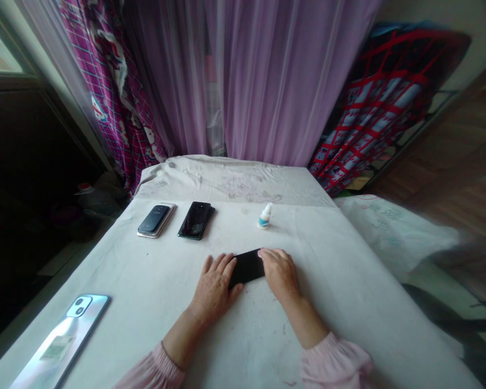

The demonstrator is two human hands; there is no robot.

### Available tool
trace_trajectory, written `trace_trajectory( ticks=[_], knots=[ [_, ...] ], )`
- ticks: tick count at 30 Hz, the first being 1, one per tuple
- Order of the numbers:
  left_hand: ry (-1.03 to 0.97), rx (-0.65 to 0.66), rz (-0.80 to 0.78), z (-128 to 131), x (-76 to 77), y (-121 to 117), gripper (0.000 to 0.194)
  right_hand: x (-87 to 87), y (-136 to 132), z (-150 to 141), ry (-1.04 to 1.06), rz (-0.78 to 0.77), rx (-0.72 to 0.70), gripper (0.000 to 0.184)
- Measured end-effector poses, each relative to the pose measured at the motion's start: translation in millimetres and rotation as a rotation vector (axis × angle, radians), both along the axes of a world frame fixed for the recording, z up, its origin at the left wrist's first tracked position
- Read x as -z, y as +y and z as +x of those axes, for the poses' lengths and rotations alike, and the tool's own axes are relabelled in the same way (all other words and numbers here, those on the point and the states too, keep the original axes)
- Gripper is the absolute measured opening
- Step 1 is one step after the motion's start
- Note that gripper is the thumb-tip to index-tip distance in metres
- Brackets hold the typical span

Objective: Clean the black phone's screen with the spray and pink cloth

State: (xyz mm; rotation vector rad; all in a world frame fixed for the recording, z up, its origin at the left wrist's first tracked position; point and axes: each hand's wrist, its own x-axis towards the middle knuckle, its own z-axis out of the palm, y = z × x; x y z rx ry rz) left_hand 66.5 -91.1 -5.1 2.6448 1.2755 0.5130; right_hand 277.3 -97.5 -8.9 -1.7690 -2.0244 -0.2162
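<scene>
A black smartphone point(248, 266) lies sideways on the white tablecloth, slightly tilted, its dark face upward. My left hand point(214, 283) grips its left end, fingers over the top edge and thumb along the near edge. At the other end my right hand point(281, 273) holds the phone's right side, fingertips pressed on its upper corner. Both ends of the phone are hidden beneath my hands. Beyond it, a small white dropper bottle point(264, 216) with a blue label stands upright, touched by neither hand.
Two stacked dark phones point(194, 220) lie at the back, left of the bottle. Further left, a dark phone point(154, 218) rests on a lighter one. A silver-blue phone point(71, 335) lies face down at the near left. Purple curtains point(283, 81) hang behind the table point(348, 302).
</scene>
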Motion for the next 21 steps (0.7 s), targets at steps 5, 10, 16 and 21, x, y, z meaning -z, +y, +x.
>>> trace_trajectory(
  ticks=[5,10,16,21],
  knots=[
    [0.020,-0.016,-0.005,2,-3.5,-1,0.052,2.8,-22,5,-0.013,0.028,-0.032,0.027],
    [0.019,-0.020,0.007,2,-3.4,-2,0.052,6.2,-43,11,-0.027,0.051,-0.039,0.030],
    [0.016,-0.033,0.029,4,-2.1,-3,0.051,4.6,-19,4,-0.017,0.017,-0.002,0.026],
    [-0.028,-0.123,0.094,7,-4.1,-10,0.051,-1.4,-4,9,0.002,0.041,0.002,0.027]
  ],
)
